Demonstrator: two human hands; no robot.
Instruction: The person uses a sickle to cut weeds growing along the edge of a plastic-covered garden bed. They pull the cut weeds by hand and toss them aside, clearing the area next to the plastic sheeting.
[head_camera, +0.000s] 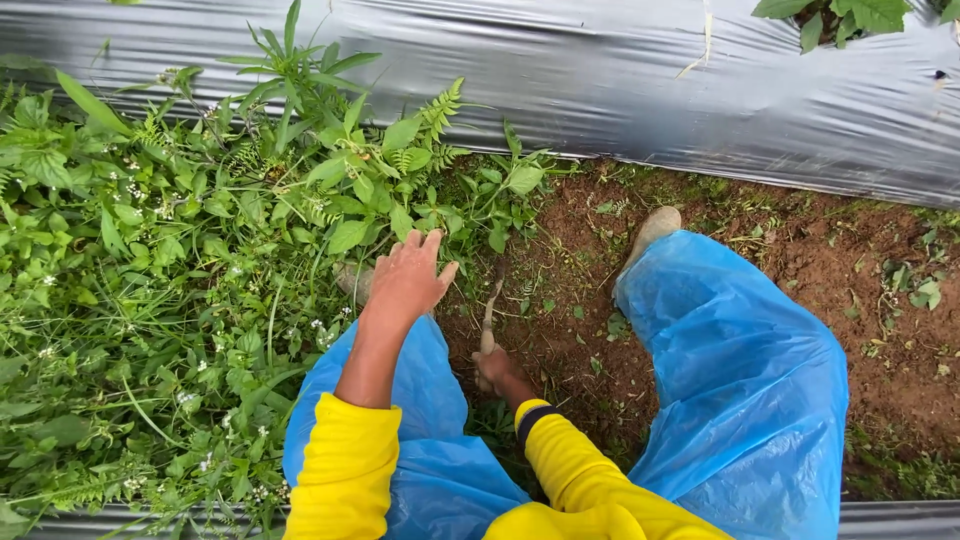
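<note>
Left hand (408, 278): grip open, fingers spread, resting on the weeds (200, 250) at the edge of the green patch. Right hand (493, 368): grip closed around the handle of a small hand tool (489, 318), blade pointing away into the bare soil (800, 270) between the knees. Blue plastic leg covers (740, 380), yellow sleeves (345, 465). Silver mulch sheet (600, 80) runs along the far side of the furrow.

Left hand (408, 276) reaches forward, fingers spread; right hand (493, 368) is clenched low.
</note>
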